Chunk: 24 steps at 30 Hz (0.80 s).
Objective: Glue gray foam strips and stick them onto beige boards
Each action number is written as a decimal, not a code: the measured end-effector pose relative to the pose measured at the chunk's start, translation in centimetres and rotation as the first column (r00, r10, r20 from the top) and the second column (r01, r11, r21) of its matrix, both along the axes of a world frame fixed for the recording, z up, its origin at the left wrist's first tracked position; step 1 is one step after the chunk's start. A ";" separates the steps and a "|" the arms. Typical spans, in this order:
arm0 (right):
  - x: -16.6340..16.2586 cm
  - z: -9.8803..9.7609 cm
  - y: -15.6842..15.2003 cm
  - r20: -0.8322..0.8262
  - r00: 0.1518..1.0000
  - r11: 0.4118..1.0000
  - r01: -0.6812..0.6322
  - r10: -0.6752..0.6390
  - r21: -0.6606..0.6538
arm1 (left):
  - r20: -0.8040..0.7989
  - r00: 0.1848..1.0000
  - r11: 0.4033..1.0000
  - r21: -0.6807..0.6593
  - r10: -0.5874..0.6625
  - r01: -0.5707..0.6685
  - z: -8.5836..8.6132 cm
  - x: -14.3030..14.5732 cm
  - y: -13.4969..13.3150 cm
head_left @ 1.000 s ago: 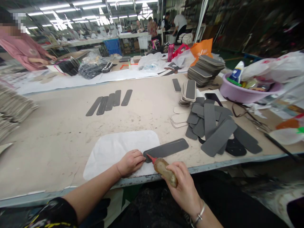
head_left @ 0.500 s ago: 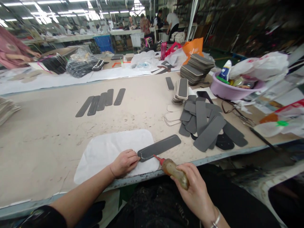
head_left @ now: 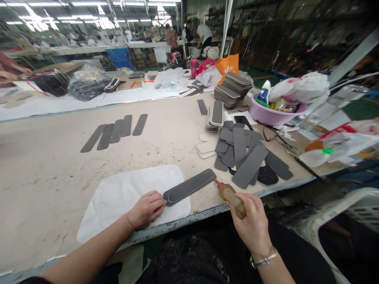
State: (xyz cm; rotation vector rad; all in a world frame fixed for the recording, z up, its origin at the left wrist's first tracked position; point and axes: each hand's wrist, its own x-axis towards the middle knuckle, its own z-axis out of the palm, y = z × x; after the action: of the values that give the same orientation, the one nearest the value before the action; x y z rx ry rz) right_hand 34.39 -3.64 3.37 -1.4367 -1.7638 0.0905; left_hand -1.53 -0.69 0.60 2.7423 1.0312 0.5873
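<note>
Bottle has moved rightward along the strip, stained table below, workshop beyond.

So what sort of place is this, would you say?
Most likely a factory workshop: a pile of dark grey strips lies on the worktable, the right hand holds a squeeze bottle, and people stand or sit by long benches in the background.

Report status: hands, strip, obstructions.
Left hand at left end of grey strip. Right hand gripping squeeze bottle, red tip at right end. Grey pile nearby, not covering strip.
</note>
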 end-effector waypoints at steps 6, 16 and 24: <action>-4.3 0.6 -1.6 -0.194 0.935 0.946 -0.315 0.296 -0.075 | 0.015 1.000 1.000 0.009 -0.010 0.010 0.6 0.4 0.0; -3.1 0.1 -0.2 -0.041 0.968 0.964 -0.252 0.249 -0.089 | 0.012 1.000 1.000 -0.006 0.003 -0.002 0.3 0.2 0.0; -0.5 -0.2 1.0 -0.003 0.996 0.996 -0.087 0.087 -0.024 | 0.039 0.999 1.000 -0.010 0.017 -0.016 -0.3 0.0 0.0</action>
State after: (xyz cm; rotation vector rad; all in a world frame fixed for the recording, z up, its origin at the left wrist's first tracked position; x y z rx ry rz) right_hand 33.86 -2.64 3.14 -1.3763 -1.8287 0.1593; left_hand -1.52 -0.70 0.33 2.7049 1.0462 0.6346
